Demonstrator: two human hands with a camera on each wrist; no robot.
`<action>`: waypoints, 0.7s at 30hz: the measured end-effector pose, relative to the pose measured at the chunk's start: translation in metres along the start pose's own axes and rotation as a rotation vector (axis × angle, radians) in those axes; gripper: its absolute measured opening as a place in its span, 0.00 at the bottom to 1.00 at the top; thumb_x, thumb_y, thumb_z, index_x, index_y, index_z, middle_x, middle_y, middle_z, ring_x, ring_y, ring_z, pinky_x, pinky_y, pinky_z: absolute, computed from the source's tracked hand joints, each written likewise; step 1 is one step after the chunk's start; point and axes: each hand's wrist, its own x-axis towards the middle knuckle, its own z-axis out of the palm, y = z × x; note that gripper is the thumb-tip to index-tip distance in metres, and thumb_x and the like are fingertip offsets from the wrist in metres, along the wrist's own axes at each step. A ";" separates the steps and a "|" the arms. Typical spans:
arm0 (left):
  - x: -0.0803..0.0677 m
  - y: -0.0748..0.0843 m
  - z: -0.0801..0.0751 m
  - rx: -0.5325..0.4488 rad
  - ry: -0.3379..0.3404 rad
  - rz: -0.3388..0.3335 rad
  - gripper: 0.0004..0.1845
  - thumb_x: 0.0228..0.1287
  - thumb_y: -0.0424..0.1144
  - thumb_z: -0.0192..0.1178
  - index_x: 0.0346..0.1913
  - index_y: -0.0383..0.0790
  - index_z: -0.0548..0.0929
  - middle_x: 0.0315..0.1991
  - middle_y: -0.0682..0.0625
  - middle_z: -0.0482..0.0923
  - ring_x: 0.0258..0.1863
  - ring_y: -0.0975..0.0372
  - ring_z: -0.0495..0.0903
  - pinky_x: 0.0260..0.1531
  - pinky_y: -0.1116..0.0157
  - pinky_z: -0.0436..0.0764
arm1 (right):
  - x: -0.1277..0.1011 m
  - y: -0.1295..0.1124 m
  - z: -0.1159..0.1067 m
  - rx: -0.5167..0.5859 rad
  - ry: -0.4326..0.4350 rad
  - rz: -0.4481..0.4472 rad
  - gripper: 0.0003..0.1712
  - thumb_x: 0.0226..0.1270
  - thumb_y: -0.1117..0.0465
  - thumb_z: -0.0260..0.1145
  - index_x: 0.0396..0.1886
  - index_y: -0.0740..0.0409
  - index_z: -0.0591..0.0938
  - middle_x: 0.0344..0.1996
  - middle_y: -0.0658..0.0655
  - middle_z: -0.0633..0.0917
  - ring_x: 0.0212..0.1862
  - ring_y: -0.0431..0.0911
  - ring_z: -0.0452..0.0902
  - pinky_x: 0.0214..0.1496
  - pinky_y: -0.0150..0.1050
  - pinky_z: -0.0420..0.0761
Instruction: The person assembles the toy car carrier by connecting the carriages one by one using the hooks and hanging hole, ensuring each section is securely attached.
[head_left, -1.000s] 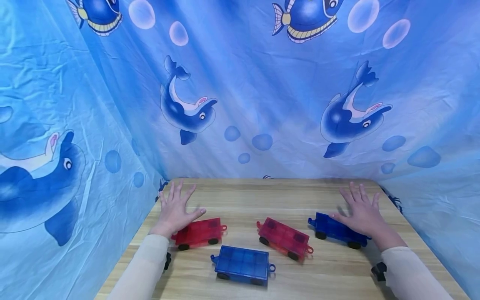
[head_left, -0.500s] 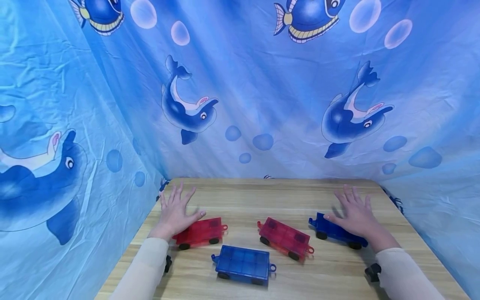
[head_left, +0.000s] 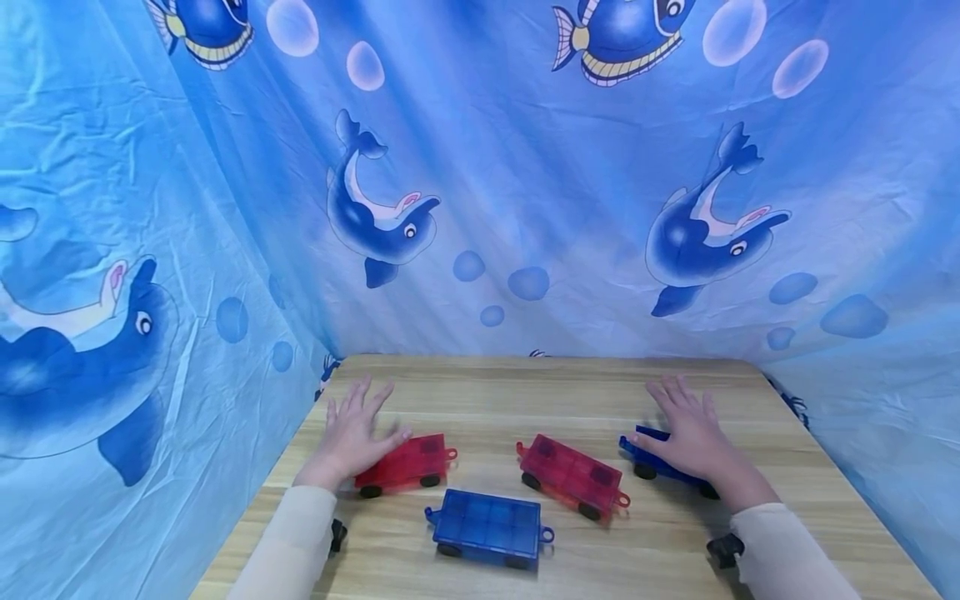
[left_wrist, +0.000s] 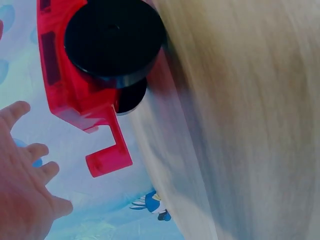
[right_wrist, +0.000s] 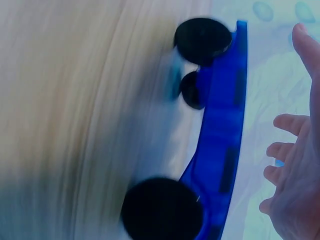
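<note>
The left hand [head_left: 351, 435] lay flat with fingers spread, holding nothing, over the 9 o'clock end of a red toy wagon [head_left: 405, 463], and the right hand [head_left: 686, 433] lay open the same way over a blue toy wagon [head_left: 660, 460] at 3 o'clock on the smooth wooden table [head_left: 480, 392]. It looked like the reaching step, so next the fingers would need to curl round each wagon. Both wagons were flat, shiny see-through plastic boxes with little black round wheels and end hooks.

Close, blurred view along a wooden tabletop [left_wrist: 250, 100]. A red toy wagon [left_wrist: 65, 95] with black wheels [left_wrist: 112, 40] and a hook-shaped coupler [left_wrist: 110, 155] stands on it. The left hand [left_wrist: 22, 190], fingers spread, hovers just beside the wagon.
</note>
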 end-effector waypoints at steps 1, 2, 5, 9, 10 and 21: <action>-0.001 0.000 0.000 -0.015 0.007 0.005 0.50 0.51 0.72 0.60 0.75 0.61 0.55 0.76 0.43 0.42 0.73 0.43 0.43 0.63 0.34 0.33 | 0.000 -0.003 0.001 0.006 0.002 -0.004 0.60 0.53 0.26 0.63 0.75 0.57 0.58 0.74 0.67 0.52 0.75 0.60 0.32 0.66 0.64 0.22; -0.002 0.001 0.001 -0.032 0.015 0.009 0.49 0.51 0.71 0.61 0.75 0.61 0.57 0.75 0.42 0.45 0.72 0.43 0.45 0.63 0.34 0.36 | 0.000 -0.005 0.002 0.015 0.005 -0.011 0.60 0.52 0.26 0.64 0.75 0.57 0.57 0.74 0.67 0.52 0.75 0.59 0.32 0.66 0.64 0.24; -0.004 0.002 0.002 -0.068 0.036 0.021 0.47 0.51 0.70 0.62 0.73 0.60 0.61 0.73 0.41 0.53 0.70 0.42 0.52 0.62 0.34 0.46 | 0.001 -0.013 0.005 0.044 0.011 -0.039 0.60 0.53 0.28 0.65 0.76 0.56 0.56 0.74 0.65 0.51 0.75 0.59 0.33 0.68 0.64 0.27; -0.009 0.003 0.003 -0.096 0.027 0.024 0.45 0.51 0.71 0.60 0.72 0.60 0.62 0.71 0.42 0.58 0.67 0.42 0.57 0.59 0.35 0.56 | 0.002 -0.024 0.006 0.099 0.001 -0.072 0.59 0.53 0.31 0.67 0.76 0.54 0.55 0.74 0.65 0.51 0.75 0.60 0.35 0.68 0.65 0.34; -0.010 0.004 0.003 -0.103 0.016 0.024 0.46 0.52 0.72 0.60 0.72 0.60 0.62 0.71 0.42 0.58 0.67 0.41 0.57 0.59 0.35 0.58 | 0.002 -0.027 0.007 0.115 -0.004 -0.074 0.59 0.53 0.31 0.68 0.76 0.54 0.55 0.74 0.65 0.52 0.75 0.60 0.36 0.68 0.66 0.38; -0.019 0.015 0.002 -0.200 -0.083 0.001 0.45 0.51 0.69 0.63 0.71 0.53 0.66 0.66 0.49 0.64 0.64 0.49 0.64 0.56 0.43 0.70 | -0.002 -0.071 0.009 0.176 -0.051 -0.068 0.58 0.52 0.32 0.69 0.77 0.40 0.51 0.76 0.54 0.49 0.74 0.60 0.42 0.62 0.68 0.59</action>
